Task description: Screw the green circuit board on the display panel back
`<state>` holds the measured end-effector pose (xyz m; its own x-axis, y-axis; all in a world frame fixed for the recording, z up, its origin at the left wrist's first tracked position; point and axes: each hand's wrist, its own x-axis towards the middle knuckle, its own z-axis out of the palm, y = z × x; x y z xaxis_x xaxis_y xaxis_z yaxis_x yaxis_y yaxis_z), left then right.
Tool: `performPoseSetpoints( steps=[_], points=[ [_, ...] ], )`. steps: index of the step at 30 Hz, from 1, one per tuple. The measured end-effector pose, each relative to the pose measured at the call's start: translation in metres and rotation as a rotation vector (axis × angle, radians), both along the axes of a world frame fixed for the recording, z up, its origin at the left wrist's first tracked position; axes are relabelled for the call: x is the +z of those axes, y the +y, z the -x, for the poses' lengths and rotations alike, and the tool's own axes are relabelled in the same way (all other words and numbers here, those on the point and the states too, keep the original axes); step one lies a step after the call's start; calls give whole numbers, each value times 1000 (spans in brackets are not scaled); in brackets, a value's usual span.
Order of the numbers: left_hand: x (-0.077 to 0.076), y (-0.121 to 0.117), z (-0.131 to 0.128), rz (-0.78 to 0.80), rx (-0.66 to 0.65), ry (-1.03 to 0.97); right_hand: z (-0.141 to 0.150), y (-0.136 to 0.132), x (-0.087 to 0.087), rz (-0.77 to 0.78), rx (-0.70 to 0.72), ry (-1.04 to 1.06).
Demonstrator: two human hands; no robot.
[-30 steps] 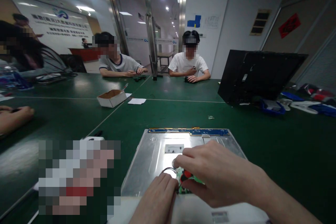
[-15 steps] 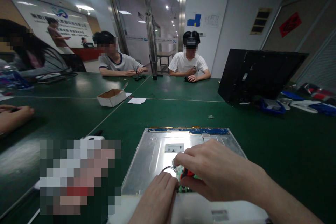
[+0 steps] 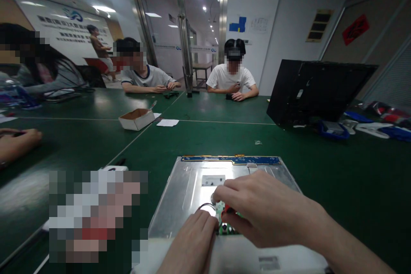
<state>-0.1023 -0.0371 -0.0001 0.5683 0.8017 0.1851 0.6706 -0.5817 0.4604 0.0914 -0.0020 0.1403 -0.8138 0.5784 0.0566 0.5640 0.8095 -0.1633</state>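
A flat silvery metal panel [image 3: 183,197] lies before me, a blue circuit strip [image 3: 257,160] along its far edge. Over its near part, my right hand [image 3: 260,209] is closed round a red-and-black handled tool [image 3: 226,210], mostly hidden by the fingers. Beneath that grip shows a small green circuit board [image 3: 229,230]. My left hand [image 3: 194,235] rests at the board's left side, its fingers pressed together and bent down; what lies under the fingertips is hidden. A dark thin cable [image 3: 205,204] loops just beyond these fingers.
A black monitor-like casing [image 3: 317,90] stands at the right, a blue tray [image 3: 334,130] by its base. Beyond the panel are a small open box [image 3: 136,120] and white paper [image 3: 167,123]. People sit across the green table [image 3: 224,137]; a co-worker's hand [image 3: 21,143] is at the left.
The red-and-black tool has turned slightly in my right hand, with less of it showing. My left hand stays put. In the background a walking person has moved to the right.
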Motion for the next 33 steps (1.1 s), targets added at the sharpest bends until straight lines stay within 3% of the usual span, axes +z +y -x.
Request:
performPoseSetpoints(
  steps=[6, 14, 33],
  points=[
    [-6, 1, 1, -12, -3, -9, -1, -1, 1, 15, -2, -11],
    [1, 1, 1, -7, 3, -33, -1, -2, 2, 19, 22, -28],
    [-2, 4, 0, -28, -9, -35, -1, -1, 1, 5, 3, -24]
  ],
)
